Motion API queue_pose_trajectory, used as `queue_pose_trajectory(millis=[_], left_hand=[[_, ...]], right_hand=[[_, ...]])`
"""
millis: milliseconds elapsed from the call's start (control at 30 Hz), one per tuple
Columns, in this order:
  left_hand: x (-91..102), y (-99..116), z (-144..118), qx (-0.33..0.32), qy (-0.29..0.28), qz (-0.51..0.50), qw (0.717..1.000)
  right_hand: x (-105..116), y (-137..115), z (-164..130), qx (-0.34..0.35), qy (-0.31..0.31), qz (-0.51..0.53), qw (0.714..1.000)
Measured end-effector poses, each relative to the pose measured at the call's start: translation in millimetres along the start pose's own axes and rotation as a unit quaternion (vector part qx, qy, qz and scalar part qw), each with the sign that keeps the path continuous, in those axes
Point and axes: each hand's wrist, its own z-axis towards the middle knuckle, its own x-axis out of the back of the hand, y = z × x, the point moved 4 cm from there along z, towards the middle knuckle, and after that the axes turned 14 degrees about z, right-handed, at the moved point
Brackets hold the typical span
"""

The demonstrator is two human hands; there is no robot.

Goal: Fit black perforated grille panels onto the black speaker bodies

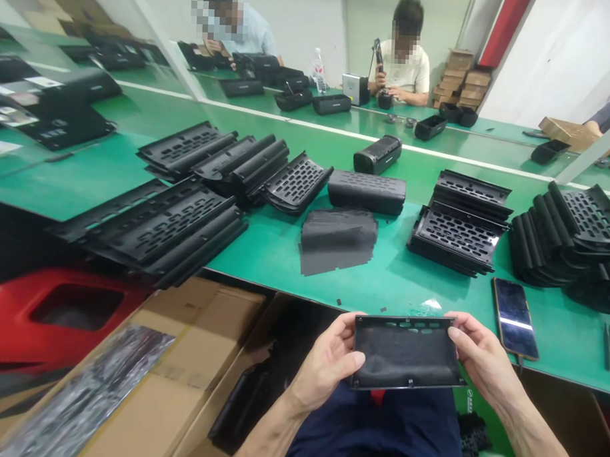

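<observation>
My left hand (325,362) and my right hand (480,358) hold a black plastic grille panel (405,352) by its two short ends, just below the front edge of the green table (264,247). A dark cloth sheet covers most of the panel's inside face; a row of slots shows along its top edge. A stack of matching dark cloth sheets (338,239) lies on the table just ahead.
Piles of black grille panels lie at left (155,226), centre (247,166) and right (460,224), (569,238). Two assembled black housings (367,191) are behind the sheets. A phone (514,318) lies at right. Cardboard boxes (180,357) and a red crate (41,319) are below left. Two people sit opposite.
</observation>
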Motion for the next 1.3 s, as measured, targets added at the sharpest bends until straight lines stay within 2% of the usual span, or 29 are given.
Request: queue_pose_trajectory(millis=[233, 500, 600, 700, 867, 1100, 1300], left_hand=[[-1.4, -4.6, 4.5, 0.049, 0.048, 0.048, 0.997], [-3.4, 0.0, 4.4, 0.037, 0.039, 0.078, 0.995], [-6.1, 6.6, 2.8, 0.032, 0.033, 0.043, 0.998], [-9.7, 10.7, 0.3, 0.058, 0.029, -0.037, 0.997], [-7.9, 8.9, -2.2, 0.094, 0.061, -0.119, 0.987], [-7.6, -1.3, -0.8, 0.178, -0.016, -0.187, 0.966], [-12.7, -16.3, 8.7, 0.252, -0.108, -0.239, 0.931]], right_hand=[[-1.9, 7.7, 1.0, -0.017, -0.008, 0.013, 1.000], [-3.9, 9.3, 0.2, -0.003, -0.018, 0.011, 1.000], [-4.4, 9.7, -1.1, -0.021, -0.020, 0.020, 0.999], [-5.8, 9.6, -1.8, -0.045, -0.025, 0.040, 0.998], [-6.7, 7.5, 0.8, -0.052, -0.019, 0.054, 0.997], [-11.6, 3.9, 6.1, -0.076, -0.033, 0.055, 0.995], [-30.0, 0.2, 9.1, -0.112, -0.056, 0.063, 0.990]])
